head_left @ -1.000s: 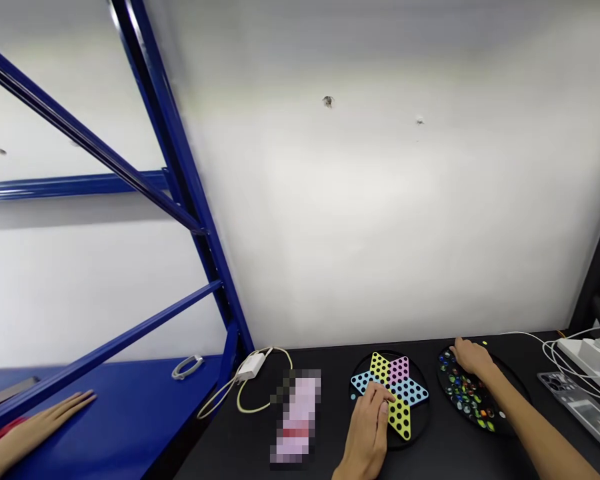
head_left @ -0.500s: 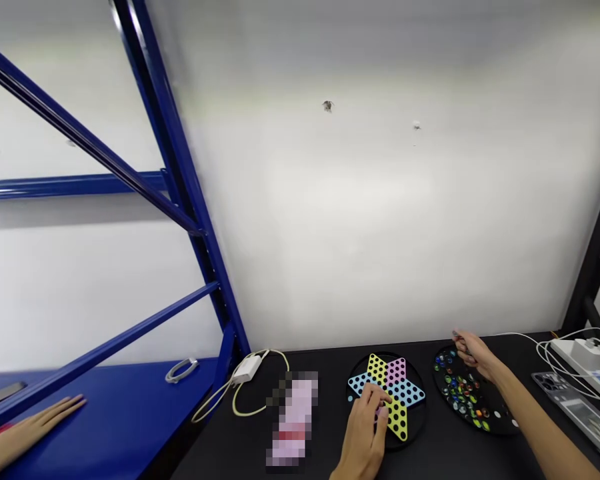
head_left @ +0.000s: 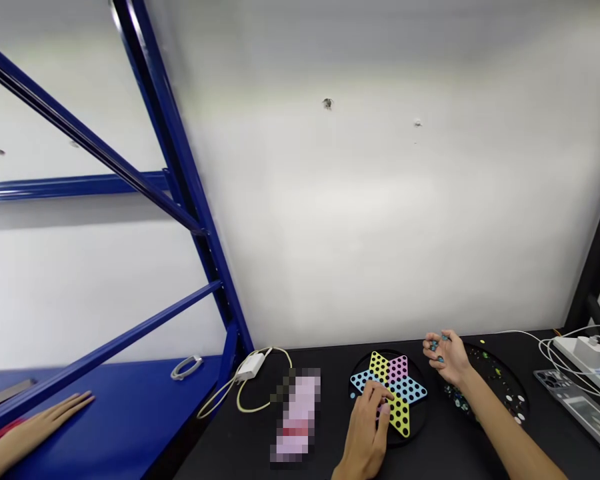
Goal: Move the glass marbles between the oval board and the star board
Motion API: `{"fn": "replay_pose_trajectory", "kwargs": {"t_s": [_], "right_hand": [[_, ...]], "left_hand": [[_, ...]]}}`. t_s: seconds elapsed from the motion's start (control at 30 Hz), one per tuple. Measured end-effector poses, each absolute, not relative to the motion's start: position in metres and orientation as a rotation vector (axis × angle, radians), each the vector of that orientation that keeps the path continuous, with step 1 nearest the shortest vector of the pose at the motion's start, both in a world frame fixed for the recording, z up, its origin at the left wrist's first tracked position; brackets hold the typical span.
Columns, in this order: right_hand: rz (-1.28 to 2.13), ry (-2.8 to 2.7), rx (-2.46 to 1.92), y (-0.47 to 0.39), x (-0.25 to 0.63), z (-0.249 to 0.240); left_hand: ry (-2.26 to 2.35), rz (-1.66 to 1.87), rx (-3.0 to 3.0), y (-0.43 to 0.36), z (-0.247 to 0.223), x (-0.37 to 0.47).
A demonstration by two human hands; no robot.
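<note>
Several marbles (head_left: 434,345) sit in the loosely cupped right hand (head_left: 455,363). Leftward lies the star board (head_left: 399,387), under the half-curled left hand (head_left: 367,427), its grip unclear.

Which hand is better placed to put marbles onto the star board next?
The right hand, I'd judge: its palm shows, cupping bluish marbles right of the star board. The left hand is over the board, but no marble shows in it.
</note>
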State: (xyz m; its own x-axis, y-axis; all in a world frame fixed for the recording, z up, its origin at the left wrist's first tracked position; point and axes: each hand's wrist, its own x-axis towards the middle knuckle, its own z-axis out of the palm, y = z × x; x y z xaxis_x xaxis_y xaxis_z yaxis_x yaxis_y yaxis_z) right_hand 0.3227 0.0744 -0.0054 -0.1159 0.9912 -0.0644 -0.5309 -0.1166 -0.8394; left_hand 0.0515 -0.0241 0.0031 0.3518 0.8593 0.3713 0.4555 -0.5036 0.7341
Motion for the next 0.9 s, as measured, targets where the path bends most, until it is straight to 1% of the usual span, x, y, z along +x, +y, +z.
{"fn": "replay_pose_trajectory", "kwargs": {"t_s": [0.1, 0.2, 0.4, 0.6, 0.73, 0.9], "right_hand": [[1.511, -0.875, -0.896, 0.078, 0.3, -0.012], [1.381, -0.999, -1.045, 0.084, 0.278, -0.021], [0.926, -1.395, -1.297, 0.086, 0.246, -0.033], [0.556, -1.764, -1.449, 0.072, 0.242, -0.039], [0.4, -1.949, -1.494, 0.066, 0.246, -0.044], [0.25, -2.035, -1.53, 0.058, 0.253, -0.047]], "left_hand": [[1.133, 1.045, 2.098, -0.024, 0.002, 0.052], [1.122, 1.05, 2.095, -0.025, 0.001, 0.052], [1.125, 1.049, 2.086, -0.025, 0.001, 0.051], [1.128, 1.035, 2.099, -0.024, -0.002, 0.05], [1.125, 1.035, 2.104, -0.023, -0.001, 0.051], [1.126, 1.054, 2.099, -0.025, 0.001, 0.053]]}}
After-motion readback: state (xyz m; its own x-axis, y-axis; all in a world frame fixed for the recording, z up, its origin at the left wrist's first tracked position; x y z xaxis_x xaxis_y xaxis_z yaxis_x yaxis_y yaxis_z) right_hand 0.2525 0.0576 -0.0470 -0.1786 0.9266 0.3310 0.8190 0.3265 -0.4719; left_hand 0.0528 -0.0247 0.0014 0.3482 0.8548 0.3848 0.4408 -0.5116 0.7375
